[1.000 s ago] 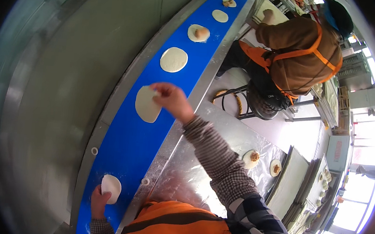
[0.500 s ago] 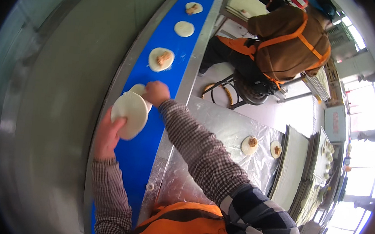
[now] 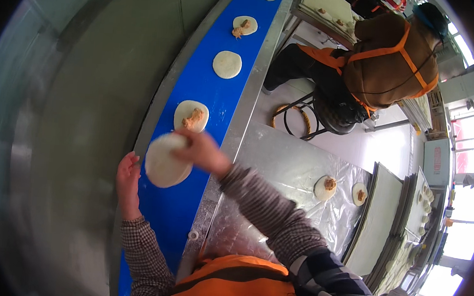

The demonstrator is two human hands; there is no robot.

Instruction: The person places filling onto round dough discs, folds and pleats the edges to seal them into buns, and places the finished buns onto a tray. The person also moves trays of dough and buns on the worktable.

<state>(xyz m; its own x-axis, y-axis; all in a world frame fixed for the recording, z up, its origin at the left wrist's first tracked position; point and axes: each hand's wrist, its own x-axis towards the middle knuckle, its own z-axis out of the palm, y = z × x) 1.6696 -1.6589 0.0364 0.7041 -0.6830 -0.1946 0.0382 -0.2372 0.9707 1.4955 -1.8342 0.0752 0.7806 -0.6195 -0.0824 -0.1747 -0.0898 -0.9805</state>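
Observation:
My right hand grips the upper right edge of a small stack of round, pale dough wrappers above the blue conveyor belt. Left of the stack, at the belt's far-left edge, my left hand is raised and open, its fingers slightly bent and apart from the dough. Just beyond the stack a dough round with orange-brown filling lies on the belt. Past it come a plain dough round and another filled one.
A metal table with plastic film stands to the right, bearing two filled dough rounds. Stacked trays lie beyond it. A co-worker in brown sits on a stool at another table. A metal rail borders the belt.
The dough stack has passed from my left hand to my right hand. My left hand has let go and drawn left. Dough rounds on the belt appear closer to me.

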